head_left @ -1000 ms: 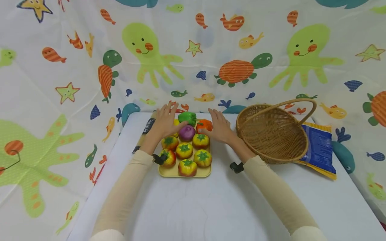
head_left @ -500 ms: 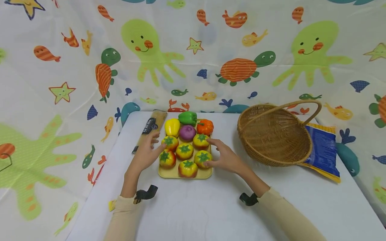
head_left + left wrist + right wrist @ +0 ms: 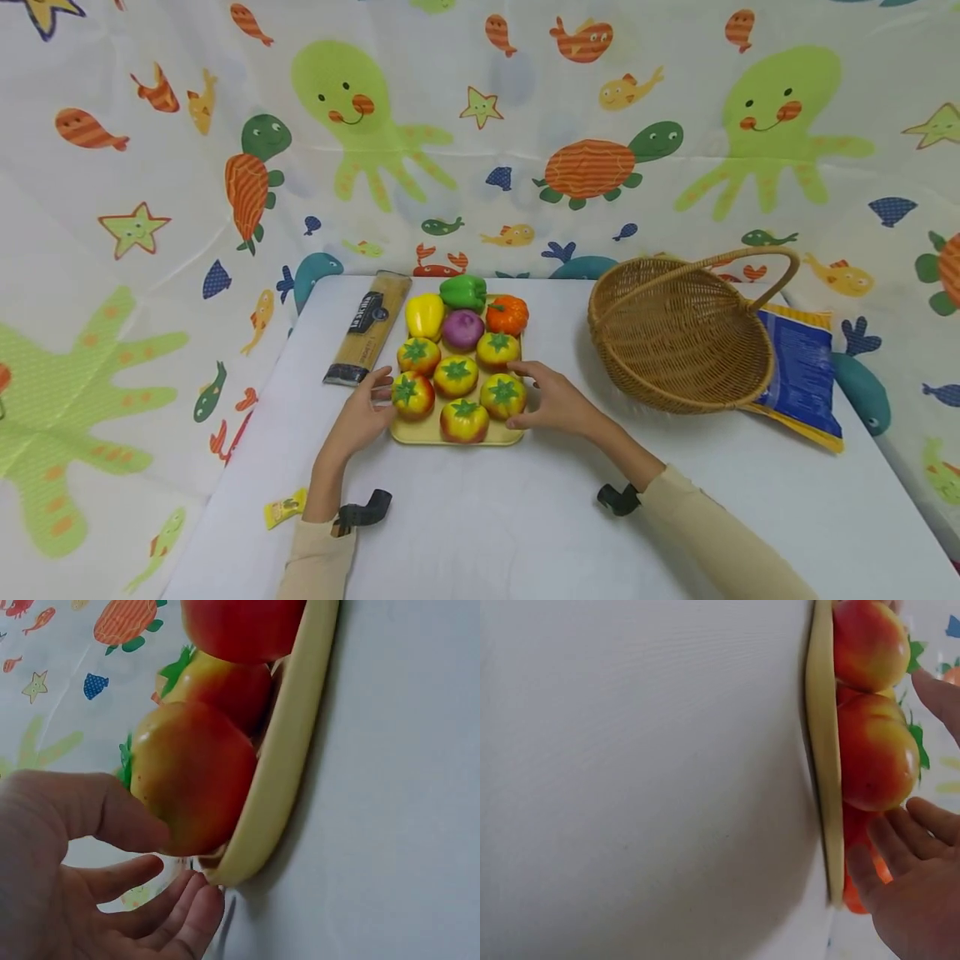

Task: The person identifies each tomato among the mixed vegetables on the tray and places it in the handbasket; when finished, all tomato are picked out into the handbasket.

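Observation:
A pale yellow tray (image 3: 420, 433) bears several yellow-red toy tomatoes (image 3: 456, 377) with green leafy tops. Behind them on the tray are a purple onion (image 3: 462, 329), an orange pumpkin (image 3: 507, 315), a green bell pepper (image 3: 463, 293) and a yellow pepper-shaped piece (image 3: 425, 317). My left hand (image 3: 362, 418) is at the tray's left side; in the left wrist view its thumb overlaps a tomato (image 3: 195, 780), and its fingertips are right at the tray's edge. Across from it my right hand (image 3: 558, 402) has its fingers spread beside the right-hand tomatoes, fingertips close to one (image 3: 877, 754).
To the tray's left lies a bag of spaghetti (image 3: 369, 329). A wicker basket (image 3: 682, 342) with a tall handle stands on the right, partly over a blue packet (image 3: 798, 375). Near my left wrist is a small yellow wrapper (image 3: 285, 508). A patterned curtain (image 3: 465, 83) encloses the table.
Both hands have come back from above the tray's far end to its left and right sides. The left hand has moved lower along the edge; the spaghetti bag and small wrapper now show fully.

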The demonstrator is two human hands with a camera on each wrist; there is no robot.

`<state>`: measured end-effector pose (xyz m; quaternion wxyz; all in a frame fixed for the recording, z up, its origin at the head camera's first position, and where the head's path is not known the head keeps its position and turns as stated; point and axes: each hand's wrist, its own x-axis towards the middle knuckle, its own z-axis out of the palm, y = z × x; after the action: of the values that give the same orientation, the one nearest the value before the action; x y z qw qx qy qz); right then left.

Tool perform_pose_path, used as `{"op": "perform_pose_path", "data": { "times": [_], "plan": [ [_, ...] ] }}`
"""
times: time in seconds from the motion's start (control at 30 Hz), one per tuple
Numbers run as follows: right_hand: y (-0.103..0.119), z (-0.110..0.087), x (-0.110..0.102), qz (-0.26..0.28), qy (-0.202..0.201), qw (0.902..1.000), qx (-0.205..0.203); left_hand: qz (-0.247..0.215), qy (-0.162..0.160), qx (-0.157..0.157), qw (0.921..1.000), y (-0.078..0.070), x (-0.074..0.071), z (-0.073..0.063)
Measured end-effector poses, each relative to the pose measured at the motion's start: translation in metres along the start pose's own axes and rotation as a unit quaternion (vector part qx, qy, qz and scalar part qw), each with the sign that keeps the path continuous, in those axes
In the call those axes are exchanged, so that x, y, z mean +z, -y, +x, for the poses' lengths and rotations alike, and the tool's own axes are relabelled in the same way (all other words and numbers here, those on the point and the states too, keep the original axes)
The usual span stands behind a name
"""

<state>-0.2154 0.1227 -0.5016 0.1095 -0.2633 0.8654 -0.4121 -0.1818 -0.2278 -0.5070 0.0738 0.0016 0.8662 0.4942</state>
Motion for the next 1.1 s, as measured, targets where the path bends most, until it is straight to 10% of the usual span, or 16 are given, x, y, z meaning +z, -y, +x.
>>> {"op": "perform_pose_path", "data": {
  "times": [1.1],
  "plan": [
    [-0.006,0.009,0.005,-0.017,0.0,0.9998,-0.011,-0.002,-0.026,0.006,0.9996,0.02,0.0,0.014]
  ]
}}
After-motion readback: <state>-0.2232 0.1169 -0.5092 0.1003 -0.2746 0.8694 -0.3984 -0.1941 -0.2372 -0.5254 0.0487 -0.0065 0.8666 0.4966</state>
